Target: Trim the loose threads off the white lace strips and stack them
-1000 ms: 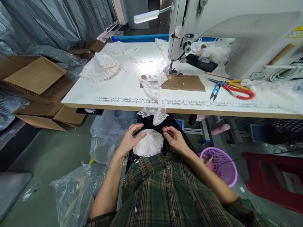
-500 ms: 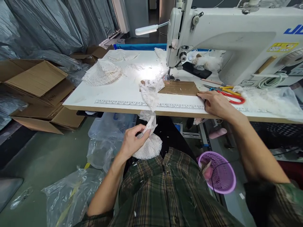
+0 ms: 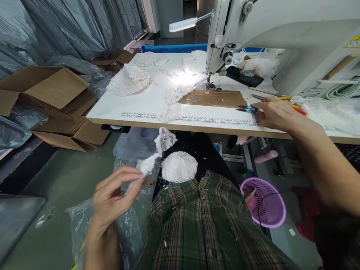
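Observation:
My left hand (image 3: 115, 197) pinches the end of a white lace strip (image 3: 164, 140) out to the left of my lap; the strip runs up past the table edge toward the lace lying at the machine. A rounded white lace piece (image 3: 180, 167) rests on my lap. On the table, the fingers of my right hand (image 3: 277, 112) are closed on small blue thread snips (image 3: 249, 109), dark tips pointing left. Just left of those tips lies a brown cardboard strip (image 3: 213, 98), in front of the sewing machine needle (image 3: 208, 80). White lace fabric (image 3: 176, 92) overlaps its left end.
The sewing machine (image 3: 270, 26) rises over the table's back right. Red and yellow-handled scissors (image 3: 300, 110) lie partly behind my right hand. More white lace (image 3: 129, 80) sits at the left. Cardboard boxes (image 3: 59, 90) stand left of the table; a purple basket (image 3: 271, 213) is below, right.
My left hand has pulled the lace strip left and down, away from the rounded piece. My right hand has left the cardboard and taken hold of the blue snips. The view has shifted slightly.

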`<control>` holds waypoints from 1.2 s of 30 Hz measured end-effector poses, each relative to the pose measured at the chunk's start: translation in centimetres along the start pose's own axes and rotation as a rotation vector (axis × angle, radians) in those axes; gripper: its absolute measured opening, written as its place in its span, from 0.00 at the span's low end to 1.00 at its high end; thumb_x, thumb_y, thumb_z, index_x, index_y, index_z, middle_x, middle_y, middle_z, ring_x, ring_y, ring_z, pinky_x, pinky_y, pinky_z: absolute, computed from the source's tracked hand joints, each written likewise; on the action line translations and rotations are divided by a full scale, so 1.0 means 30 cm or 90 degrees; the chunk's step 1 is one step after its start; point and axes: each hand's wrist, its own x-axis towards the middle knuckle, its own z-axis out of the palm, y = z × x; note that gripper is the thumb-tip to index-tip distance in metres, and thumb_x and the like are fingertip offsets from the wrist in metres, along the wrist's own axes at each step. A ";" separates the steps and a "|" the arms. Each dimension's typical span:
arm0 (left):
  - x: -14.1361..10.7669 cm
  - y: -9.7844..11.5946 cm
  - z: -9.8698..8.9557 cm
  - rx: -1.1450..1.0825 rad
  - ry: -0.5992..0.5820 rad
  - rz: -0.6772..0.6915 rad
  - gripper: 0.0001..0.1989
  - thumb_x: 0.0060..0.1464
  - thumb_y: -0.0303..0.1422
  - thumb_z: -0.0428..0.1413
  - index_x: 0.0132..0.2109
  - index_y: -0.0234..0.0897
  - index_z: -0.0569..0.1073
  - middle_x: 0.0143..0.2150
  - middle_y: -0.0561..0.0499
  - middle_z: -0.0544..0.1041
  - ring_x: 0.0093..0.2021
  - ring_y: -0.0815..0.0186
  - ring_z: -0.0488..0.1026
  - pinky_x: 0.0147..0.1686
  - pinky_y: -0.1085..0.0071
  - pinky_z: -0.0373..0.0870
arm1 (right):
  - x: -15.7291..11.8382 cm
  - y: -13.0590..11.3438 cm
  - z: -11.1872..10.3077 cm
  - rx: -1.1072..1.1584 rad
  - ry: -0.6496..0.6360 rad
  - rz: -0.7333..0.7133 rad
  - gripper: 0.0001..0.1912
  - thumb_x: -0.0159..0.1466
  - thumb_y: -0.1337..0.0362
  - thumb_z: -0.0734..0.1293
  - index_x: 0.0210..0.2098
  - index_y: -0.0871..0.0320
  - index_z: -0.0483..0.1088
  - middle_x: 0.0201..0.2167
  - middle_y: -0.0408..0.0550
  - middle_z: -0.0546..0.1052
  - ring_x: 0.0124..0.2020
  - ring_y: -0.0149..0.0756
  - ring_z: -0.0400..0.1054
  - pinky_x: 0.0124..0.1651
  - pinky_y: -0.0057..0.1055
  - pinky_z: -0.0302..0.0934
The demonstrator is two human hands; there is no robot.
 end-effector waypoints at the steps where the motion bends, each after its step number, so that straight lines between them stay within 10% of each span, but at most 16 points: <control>1: 0.000 -0.003 0.039 -0.022 -0.023 -0.011 0.11 0.49 0.17 0.60 0.37 0.36 0.77 0.32 0.50 0.79 0.30 0.67 0.77 0.29 0.73 0.73 | 0.006 -0.029 -0.001 -0.002 0.009 -0.002 0.10 0.57 0.51 0.72 0.30 0.48 0.72 0.24 0.45 0.66 0.35 0.45 0.63 0.41 0.41 0.59; 9: -0.013 -0.037 0.235 -0.096 -0.142 -0.001 0.09 0.55 0.20 0.58 0.41 0.37 0.77 0.35 0.48 0.79 0.34 0.68 0.78 0.32 0.74 0.74 | -0.042 -0.526 0.223 0.336 0.137 0.067 0.09 0.63 0.69 0.58 0.28 0.55 0.66 0.31 0.48 0.69 0.40 0.39 0.67 0.44 0.39 0.61; 16: -0.018 -0.038 0.297 -0.015 -0.174 0.011 0.08 0.58 0.21 0.56 0.41 0.36 0.77 0.36 0.47 0.79 0.35 0.66 0.77 0.36 0.70 0.74 | -0.090 -0.732 0.505 0.578 -0.149 0.354 0.10 0.61 0.57 0.64 0.33 0.58 0.69 0.24 0.39 0.66 0.23 0.27 0.55 0.26 0.26 0.50; 21: -0.002 -0.057 0.325 -0.051 -0.190 0.028 0.07 0.57 0.26 0.58 0.41 0.38 0.78 0.37 0.47 0.80 0.36 0.64 0.77 0.38 0.67 0.74 | -0.073 -0.737 0.510 0.534 -0.217 0.359 0.13 0.60 0.59 0.65 0.24 0.58 0.63 0.19 0.36 0.59 0.22 0.26 0.50 0.25 0.26 0.44; 25: 0.025 -0.148 0.325 -0.133 -0.068 -0.162 0.12 0.56 0.35 0.60 0.46 0.37 0.77 0.44 0.44 0.79 0.45 0.59 0.76 0.47 0.61 0.73 | -0.081 -0.707 0.509 0.563 -0.238 0.300 0.13 0.64 0.59 0.62 0.26 0.59 0.65 0.20 0.37 0.58 0.23 0.26 0.50 0.26 0.26 0.44; 31: 0.036 -0.186 0.356 -0.610 -0.232 -0.366 0.24 0.50 0.51 0.60 0.43 0.35 0.77 0.47 0.40 0.80 0.51 0.49 0.75 0.52 0.56 0.68 | -0.116 -0.763 0.443 0.581 -0.275 0.196 0.11 0.67 0.60 0.63 0.33 0.61 0.72 0.24 0.39 0.63 0.26 0.27 0.52 0.30 0.25 0.51; 36: -0.014 -0.079 0.303 -0.700 -0.273 -0.468 0.16 0.43 0.41 0.68 0.26 0.35 0.71 0.38 0.44 0.80 0.44 0.53 0.78 0.44 0.61 0.72 | -0.177 -0.820 0.379 0.630 -0.333 0.130 0.10 0.66 0.65 0.64 0.42 0.60 0.76 0.25 0.40 0.69 0.24 0.26 0.55 0.30 0.24 0.54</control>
